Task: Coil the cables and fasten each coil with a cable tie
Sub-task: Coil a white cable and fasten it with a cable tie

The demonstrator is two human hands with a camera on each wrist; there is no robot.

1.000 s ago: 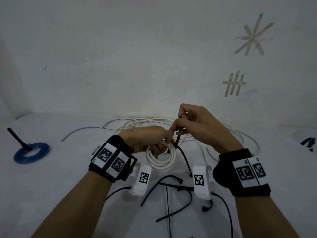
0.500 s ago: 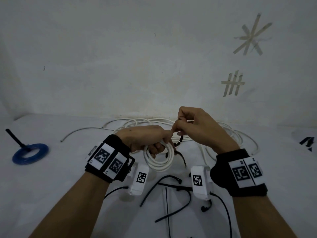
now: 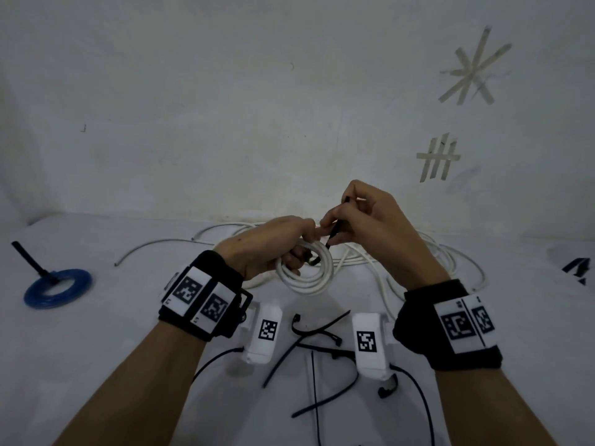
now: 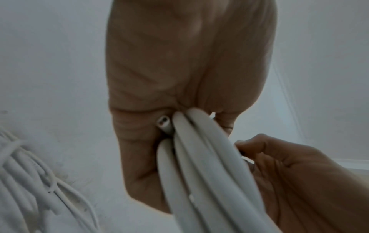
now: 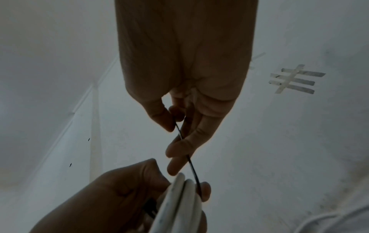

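- Spare black ties [image 3: 317, 355] lay on the desk [image 3: 96, 365] nearest me, in front of the white coil [image 3: 306, 275], within easy reach.
- My left hand [image 3: 273, 243] gripped the white coil, its fingers curled round the loops so they could not spring apart.
- My right hand [image 3: 363, 220] pinched the black cable tie [image 5: 192, 167] just above the coil, apparently pulling it snug.
- Loose white cable [image 3: 434, 255] waited behind the coil; a tied blue coil [image 3: 58, 286] lay far left.
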